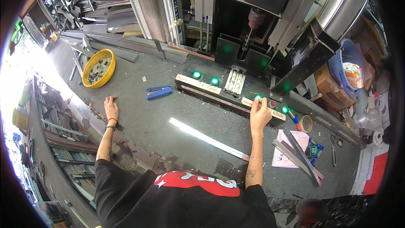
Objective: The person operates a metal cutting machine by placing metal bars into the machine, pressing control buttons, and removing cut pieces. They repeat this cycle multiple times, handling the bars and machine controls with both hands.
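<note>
My left hand (111,108) lies on the dark grey bench at its near left edge, fingers stretched out and nothing in it. On the control box of the machine, my right hand (260,115) is at a glowing green button (258,97). Its fingers are pinched together there; what they hold, if anything, is too small to make out. A red button (273,104) sits just right of that hand. Left of it, short white metal profiles (235,82) stand side by side in the machine. A long shiny metal strip (202,136) lies on the bench between my arms.
A blue stapler (159,92) and a yellow bowl (112,68) of small bits stand on the left. At right lie a roll of tape (306,123), a pink paper (282,158) and dark strips (300,153). Above the box hangs a drill head (255,18).
</note>
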`<state>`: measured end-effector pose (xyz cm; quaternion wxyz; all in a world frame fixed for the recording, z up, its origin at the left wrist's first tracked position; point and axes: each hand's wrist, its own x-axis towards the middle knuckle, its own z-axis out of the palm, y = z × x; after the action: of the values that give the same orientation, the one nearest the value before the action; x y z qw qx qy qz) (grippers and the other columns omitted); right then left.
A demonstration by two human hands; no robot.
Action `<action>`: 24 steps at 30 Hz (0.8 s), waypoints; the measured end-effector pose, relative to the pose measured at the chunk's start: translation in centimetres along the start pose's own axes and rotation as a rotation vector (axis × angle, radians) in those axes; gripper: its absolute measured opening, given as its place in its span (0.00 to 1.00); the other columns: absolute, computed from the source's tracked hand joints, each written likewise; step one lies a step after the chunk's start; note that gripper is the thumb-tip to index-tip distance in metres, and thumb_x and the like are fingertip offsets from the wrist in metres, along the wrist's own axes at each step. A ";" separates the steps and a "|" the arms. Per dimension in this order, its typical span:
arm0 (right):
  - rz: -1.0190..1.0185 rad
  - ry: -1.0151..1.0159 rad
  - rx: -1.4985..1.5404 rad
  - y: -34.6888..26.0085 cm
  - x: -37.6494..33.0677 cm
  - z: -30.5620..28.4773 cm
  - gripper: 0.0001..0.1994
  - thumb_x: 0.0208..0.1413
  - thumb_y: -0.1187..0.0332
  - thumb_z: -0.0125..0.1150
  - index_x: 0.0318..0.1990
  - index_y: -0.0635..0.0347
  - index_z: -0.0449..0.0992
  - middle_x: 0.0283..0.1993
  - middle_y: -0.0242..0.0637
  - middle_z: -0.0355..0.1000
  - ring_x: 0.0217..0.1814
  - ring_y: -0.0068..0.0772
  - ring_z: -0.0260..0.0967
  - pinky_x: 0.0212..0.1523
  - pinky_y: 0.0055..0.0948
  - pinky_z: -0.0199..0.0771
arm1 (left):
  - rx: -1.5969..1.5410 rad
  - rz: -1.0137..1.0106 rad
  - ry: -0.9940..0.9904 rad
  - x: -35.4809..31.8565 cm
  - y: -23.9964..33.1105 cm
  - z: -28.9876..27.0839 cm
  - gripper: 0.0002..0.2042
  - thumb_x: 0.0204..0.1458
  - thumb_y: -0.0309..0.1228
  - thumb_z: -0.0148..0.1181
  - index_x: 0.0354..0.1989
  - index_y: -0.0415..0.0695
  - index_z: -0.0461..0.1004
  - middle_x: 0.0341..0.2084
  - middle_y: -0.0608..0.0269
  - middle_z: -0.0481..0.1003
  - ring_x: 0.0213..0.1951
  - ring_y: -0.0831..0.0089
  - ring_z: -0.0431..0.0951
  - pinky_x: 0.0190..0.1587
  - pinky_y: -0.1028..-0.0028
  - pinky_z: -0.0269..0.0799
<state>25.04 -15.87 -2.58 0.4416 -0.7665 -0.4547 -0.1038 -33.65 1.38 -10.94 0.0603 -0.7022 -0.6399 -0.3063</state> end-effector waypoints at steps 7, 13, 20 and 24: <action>-0.016 0.007 -0.019 -0.1 0.0 -0.1 0.08 0.59 0.64 0.53 0.32 0.58 0.69 0.15 0.45 0.69 0.19 0.50 0.71 0.20 0.43 0.65 | 0.009 0.000 0.002 0.0 0.1 -0.1 0.15 0.45 0.17 0.46 0.41 0.43 0.71 0.40 0.55 0.68 0.45 0.56 0.68 0.51 0.62 0.64; -0.008 -0.005 -0.007 -0.3 0.1 -0.3 0.08 0.59 0.64 0.52 0.32 0.58 0.69 0.17 0.45 0.70 0.20 0.50 0.72 0.21 0.42 0.66 | -0.014 0.006 0.005 0.0 0.1 -0.1 0.14 0.45 0.18 0.46 0.40 0.42 0.71 0.40 0.55 0.68 0.45 0.56 0.68 0.52 0.62 0.63; -0.011 -0.016 -0.027 -0.3 0.0 -0.3 0.08 0.60 0.64 0.52 0.34 0.58 0.68 0.17 0.45 0.70 0.21 0.49 0.72 0.21 0.42 0.67 | -0.004 0.017 0.009 0.0 0.1 -0.1 0.14 0.45 0.18 0.46 0.40 0.42 0.71 0.40 0.55 0.68 0.45 0.56 0.68 0.52 0.62 0.63; -0.003 -0.021 -0.032 -0.2 -0.1 -0.3 0.08 0.60 0.64 0.52 0.34 0.58 0.68 0.17 0.45 0.70 0.20 0.49 0.72 0.21 0.42 0.67 | -0.019 -0.006 -0.003 0.0 0.3 -0.2 0.14 0.45 0.18 0.46 0.40 0.42 0.71 0.40 0.55 0.68 0.45 0.56 0.68 0.52 0.62 0.63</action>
<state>24.88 -16.05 -2.31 0.4245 -0.7738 -0.4585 -0.1036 -33.47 1.22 -10.67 0.0520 -0.7013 -0.6391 -0.3115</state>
